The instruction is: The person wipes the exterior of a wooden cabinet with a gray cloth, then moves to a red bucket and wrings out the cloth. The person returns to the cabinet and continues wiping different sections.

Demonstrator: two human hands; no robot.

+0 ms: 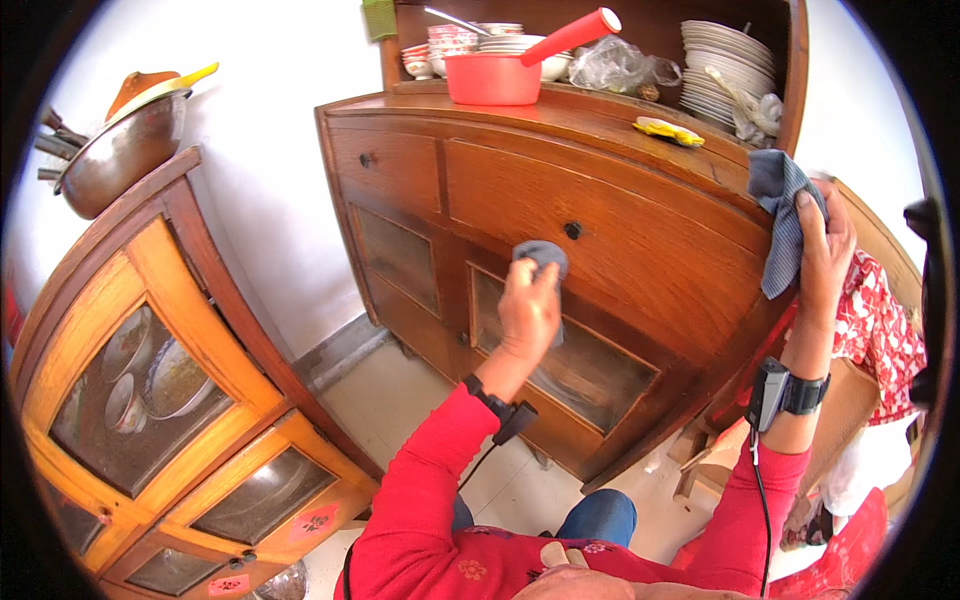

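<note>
My left hand (529, 304) grips a bunched grey-blue cloth (541, 255) in front of the wooden cabinet (622, 262), just left of the black knob (573, 229) on its wide drawer. Part of that cloth hangs below the hand. At the cabinet's right front corner, my right hand (825, 240) holds another grey-blue striped cloth (784, 225), which hangs down over the edge. Whether the left cloth touches the wood cannot be told. Below the drawers are doors with glass panes (592, 375). A yellow and pink sponge or cloth (669, 131) lies on the cabinet's top.
A red saucepan (495, 79) stands on the cabinet top, before bowls (452, 41) and a tall stack of plates (726, 67). At left, a second glazed cabinet (146, 277) bears a metal basin (127, 154). Red-and-white patterned fabric (874, 330) hangs at right, near wooden furniture.
</note>
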